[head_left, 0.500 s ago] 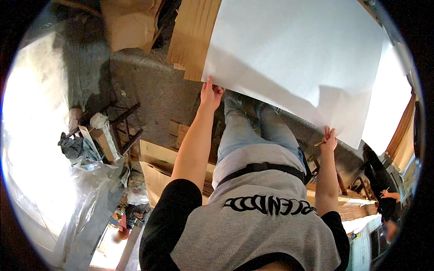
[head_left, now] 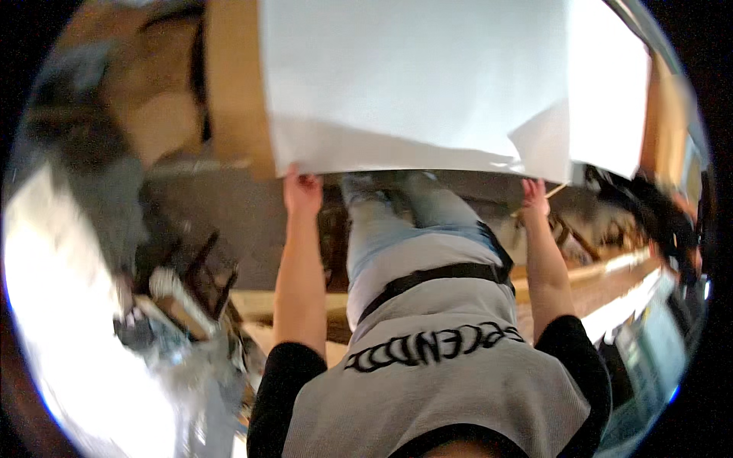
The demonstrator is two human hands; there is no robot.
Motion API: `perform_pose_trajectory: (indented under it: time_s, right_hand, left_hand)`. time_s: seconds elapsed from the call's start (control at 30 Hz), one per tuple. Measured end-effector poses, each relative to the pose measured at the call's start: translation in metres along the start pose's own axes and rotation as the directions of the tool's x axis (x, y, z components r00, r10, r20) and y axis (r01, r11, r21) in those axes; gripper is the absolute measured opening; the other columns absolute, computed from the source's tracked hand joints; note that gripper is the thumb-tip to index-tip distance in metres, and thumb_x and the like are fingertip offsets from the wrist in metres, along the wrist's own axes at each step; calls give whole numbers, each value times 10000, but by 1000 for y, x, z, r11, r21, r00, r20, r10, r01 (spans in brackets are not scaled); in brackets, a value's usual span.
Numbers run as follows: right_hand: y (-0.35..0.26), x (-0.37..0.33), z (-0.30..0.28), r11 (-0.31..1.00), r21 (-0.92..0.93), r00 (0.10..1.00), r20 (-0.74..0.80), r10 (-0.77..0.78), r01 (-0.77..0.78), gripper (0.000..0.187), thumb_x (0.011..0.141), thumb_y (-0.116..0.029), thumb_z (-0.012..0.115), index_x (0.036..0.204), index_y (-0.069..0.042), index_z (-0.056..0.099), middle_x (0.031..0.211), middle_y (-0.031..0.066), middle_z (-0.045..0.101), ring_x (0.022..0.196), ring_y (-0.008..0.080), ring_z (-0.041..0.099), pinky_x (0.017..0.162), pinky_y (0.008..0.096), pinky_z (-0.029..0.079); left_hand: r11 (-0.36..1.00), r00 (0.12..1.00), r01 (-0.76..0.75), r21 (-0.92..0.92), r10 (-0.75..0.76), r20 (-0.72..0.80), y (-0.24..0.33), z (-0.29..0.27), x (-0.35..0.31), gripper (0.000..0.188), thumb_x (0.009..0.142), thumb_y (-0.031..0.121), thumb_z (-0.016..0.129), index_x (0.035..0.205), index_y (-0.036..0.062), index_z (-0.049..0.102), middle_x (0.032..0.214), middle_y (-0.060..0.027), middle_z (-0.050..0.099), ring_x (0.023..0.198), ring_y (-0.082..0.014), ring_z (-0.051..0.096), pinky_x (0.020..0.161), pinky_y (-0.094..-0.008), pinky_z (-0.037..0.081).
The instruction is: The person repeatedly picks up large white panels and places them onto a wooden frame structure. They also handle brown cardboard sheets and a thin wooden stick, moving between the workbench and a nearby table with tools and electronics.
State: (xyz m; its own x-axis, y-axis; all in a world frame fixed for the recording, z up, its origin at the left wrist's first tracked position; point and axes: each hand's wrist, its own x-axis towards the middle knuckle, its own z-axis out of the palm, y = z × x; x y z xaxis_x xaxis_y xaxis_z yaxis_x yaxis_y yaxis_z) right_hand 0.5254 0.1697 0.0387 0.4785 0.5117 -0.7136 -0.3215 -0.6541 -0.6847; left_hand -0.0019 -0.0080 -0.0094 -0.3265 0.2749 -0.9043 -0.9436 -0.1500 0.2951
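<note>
A large white sheet [head_left: 412, 84] spans the upper middle, with its near edge facing me. My left hand [head_left: 303, 192] pinches its near left corner, thumb and fingers closed on the edge. At the near edge's right part is my right hand [head_left: 535, 198], its fingers bent against the sheet. A thin light-coloured stick [head_left: 558, 190] also sits in that hand and pokes out on both sides. Beneath the sheet's left side shows brown cardboard [head_left: 235, 91]. What supports the sheet is hidden, and motion blurs the fingers.
Another white surface [head_left: 607, 91] lies right of the sheet. A person in dark clothing [head_left: 672, 229] is at the far right. Clear plastic wrap [head_left: 183, 389] and a dark metal frame [head_left: 206, 267] stand at the left. Brown cardboard pieces [head_left: 156, 114] are at the upper left.
The view has turned, so the sheet appears further left and its near edge runs nearly level. Both hands stay at that edge; the right one appears higher in the picture.
</note>
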Motion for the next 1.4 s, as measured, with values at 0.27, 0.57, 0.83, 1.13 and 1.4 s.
perform_pose_trajectory:
  time_s: [0.27,0.57,0.83,1.13,1.4]
  right_hand:
    - [17,-48,23,777,-622,990,138,-13,97,383,859,-394,477,938,-45,615,579,0,530,486,76,452,437,212,354]
    - [46,-40,82,944,-223,970,-25,242,-242,259,879,-256,475,740,-37,488,628,24,502,455,93,407,349,211,284]
    - [42,-32,78,964,-219,982,80,173,-152,247,857,-223,523,674,-60,503,604,-5,499,479,69,422,391,200,307]
    - [48,-31,60,899,265,871,446,205,-347,197,887,-212,482,770,-54,497,683,13,506,513,62,416,400,178,295]
    - [46,-42,66,906,283,873,462,159,-315,289,821,-306,566,705,-48,510,614,35,516,446,63,415,356,192,258]
  left_hand:
    - [966,987,102,237,-128,96,-15,39,-26,256,847,297,542,910,49,528,660,-18,467,464,-135,319,469,-267,290]
    - [930,1000,12,368,-11,-5,-11,37,-22,250,845,301,556,844,55,507,590,-15,389,456,-124,244,437,-272,235]
    - [912,996,-39,407,68,-58,-15,49,-44,264,845,302,555,929,58,499,620,-21,398,461,-122,267,431,-268,260]
    - [884,998,-70,462,61,35,9,41,-57,252,859,322,524,876,71,502,591,-4,408,435,-103,275,394,-228,273]
    - [911,994,-88,402,109,-30,17,98,-122,203,864,271,508,849,68,502,526,9,326,427,-102,257,398,-237,255]
